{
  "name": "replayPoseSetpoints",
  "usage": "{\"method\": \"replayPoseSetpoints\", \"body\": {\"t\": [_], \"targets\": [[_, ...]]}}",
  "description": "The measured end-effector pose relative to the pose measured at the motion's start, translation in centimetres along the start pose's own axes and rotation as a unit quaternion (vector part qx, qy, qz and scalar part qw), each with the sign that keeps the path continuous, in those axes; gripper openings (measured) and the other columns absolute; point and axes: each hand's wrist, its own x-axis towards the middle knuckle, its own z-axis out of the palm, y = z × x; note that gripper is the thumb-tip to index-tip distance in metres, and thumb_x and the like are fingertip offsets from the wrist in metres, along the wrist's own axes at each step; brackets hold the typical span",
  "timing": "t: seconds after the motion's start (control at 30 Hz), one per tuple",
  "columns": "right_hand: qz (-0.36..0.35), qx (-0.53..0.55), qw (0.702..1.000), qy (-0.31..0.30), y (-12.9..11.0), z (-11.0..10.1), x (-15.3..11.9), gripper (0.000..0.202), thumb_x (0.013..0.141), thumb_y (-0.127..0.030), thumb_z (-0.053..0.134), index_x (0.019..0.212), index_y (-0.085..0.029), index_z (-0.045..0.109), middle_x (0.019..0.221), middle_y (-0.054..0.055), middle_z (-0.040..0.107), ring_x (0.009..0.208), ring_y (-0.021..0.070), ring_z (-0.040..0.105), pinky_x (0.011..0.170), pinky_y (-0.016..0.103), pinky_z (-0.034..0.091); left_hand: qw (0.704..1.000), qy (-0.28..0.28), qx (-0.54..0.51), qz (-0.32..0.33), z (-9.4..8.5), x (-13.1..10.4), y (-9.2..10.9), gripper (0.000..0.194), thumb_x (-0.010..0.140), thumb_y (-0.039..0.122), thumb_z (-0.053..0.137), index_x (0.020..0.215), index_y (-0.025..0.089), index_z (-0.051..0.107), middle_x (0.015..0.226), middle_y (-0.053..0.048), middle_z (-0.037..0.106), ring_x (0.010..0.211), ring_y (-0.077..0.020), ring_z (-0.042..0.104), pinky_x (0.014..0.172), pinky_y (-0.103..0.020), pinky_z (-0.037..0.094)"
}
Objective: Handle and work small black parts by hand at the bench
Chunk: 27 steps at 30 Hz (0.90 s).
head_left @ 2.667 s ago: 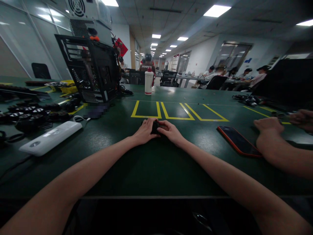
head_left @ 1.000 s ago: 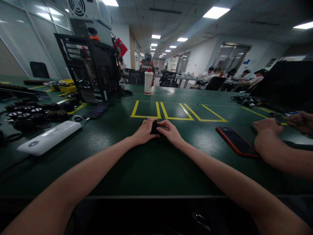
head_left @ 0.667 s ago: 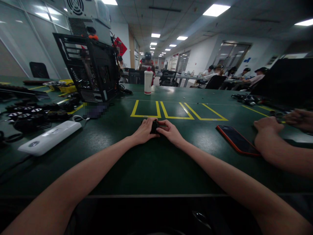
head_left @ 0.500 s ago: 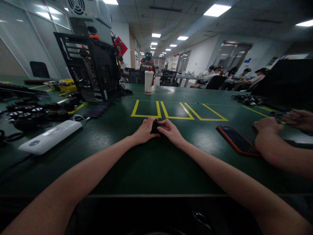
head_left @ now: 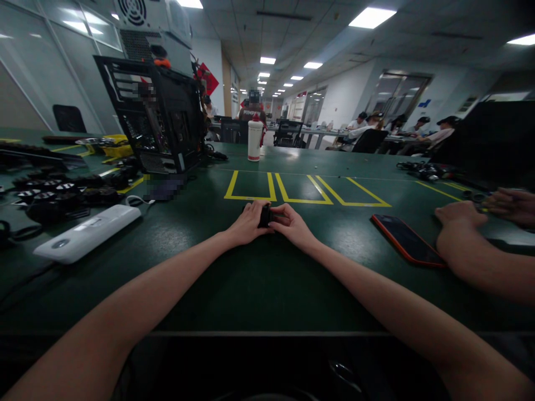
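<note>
A small black block-like object (head_left: 264,216) is between my hands, just above or on the green table (head_left: 267,289); its exact kind is too dark to make out. My left hand (head_left: 249,223) wraps round its left side, fingers bent over it. From the right, my right hand (head_left: 289,223) meets it with thumb and forefinger pinched at its edge. Much of the object is hidden behind the fingers. Yellow tape outlines (head_left: 303,201) lie on the tabletop just beyond both hands.
On the left are a white power strip (head_left: 87,233), black parts and an open computer case (head_left: 154,117). A white bottle (head_left: 254,140) stands at the back. To the right lie an orange-edged phone (head_left: 405,239) and another person's hands (head_left: 462,214).
Both hands stay in place round the black object. The right thumb and fingers have shifted slightly, and a bit more of the object's face shows.
</note>
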Motion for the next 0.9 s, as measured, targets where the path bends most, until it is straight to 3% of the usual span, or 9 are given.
{"method": "replayPoseSetpoints", "body": {"t": [0.2, 0.4, 0.6, 0.77, 0.9], "targets": [[-0.004, -0.032, 0.999, 0.021, -0.13, 0.25, 0.09, 0.018, 0.071, -0.025, 0.059, 0.086, -0.02, 0.052, 0.088, 0.0, 0.055, 0.083, 0.0133, 0.057, 0.079, 0.031, 0.048, 1.0, 0.004, 0.006, -0.011, 0.13, 0.1, -0.04, 0.065, 0.067, 0.04, 0.064, 0.117, 0.016, 0.03, 0.113, -0.012, 0.042, 0.102, -0.0278, 0.043, 0.087, -0.044, 0.038], [0.015, -0.042, 0.999, 0.006, 0.0, 0.11, 0.34, 0.033, 0.072, -0.022, 0.057, 0.103, -0.02, 0.049, 0.104, 0.005, 0.055, 0.095, 0.0167, 0.056, 0.087, 0.037, 0.045, 1.0, -0.002, 0.003, -0.009, -0.13, 0.13, 0.18, 0.064, 0.068, 0.04, 0.064, 0.116, 0.015, 0.031, 0.112, -0.012, 0.043, 0.101, -0.0275, 0.044, 0.088, -0.044, 0.038], [0.02, 0.006, 1.0, 0.0, 0.05, 0.07, 0.13, 0.031, 0.065, -0.02, 0.063, 0.093, -0.021, 0.049, 0.101, 0.002, 0.054, 0.094, 0.0156, 0.057, 0.088, 0.036, 0.045, 1.0, 0.002, 0.0, -0.003, -0.04, 0.04, 0.0, 0.063, 0.069, 0.04, 0.062, 0.116, 0.015, 0.03, 0.112, -0.012, 0.042, 0.103, -0.0276, 0.043, 0.088, -0.044, 0.038], [0.017, -0.001, 1.0, 0.019, 0.08, 0.1, 0.25, 0.023, 0.069, -0.026, 0.062, 0.088, -0.02, 0.05, 0.097, 0.002, 0.056, 0.091, 0.0144, 0.057, 0.087, 0.035, 0.045, 1.0, 0.003, -0.002, 0.002, 0.1, 0.08, -0.11, 0.064, 0.068, 0.041, 0.063, 0.116, 0.015, 0.03, 0.113, -0.012, 0.042, 0.103, -0.0278, 0.043, 0.088, -0.044, 0.037], [0.02, -0.029, 0.999, 0.016, 0.18, -0.01, 0.39, 0.033, 0.07, -0.024, 0.06, 0.1, -0.021, 0.05, 0.102, 0.005, 0.056, 0.094, 0.0161, 0.057, 0.087, 0.037, 0.045, 1.0, 0.004, -0.004, -0.002, 0.14, 0.05, -0.15, 0.064, 0.067, 0.041, 0.063, 0.116, 0.015, 0.031, 0.112, -0.012, 0.043, 0.102, -0.0281, 0.044, 0.087, -0.045, 0.038]]}}
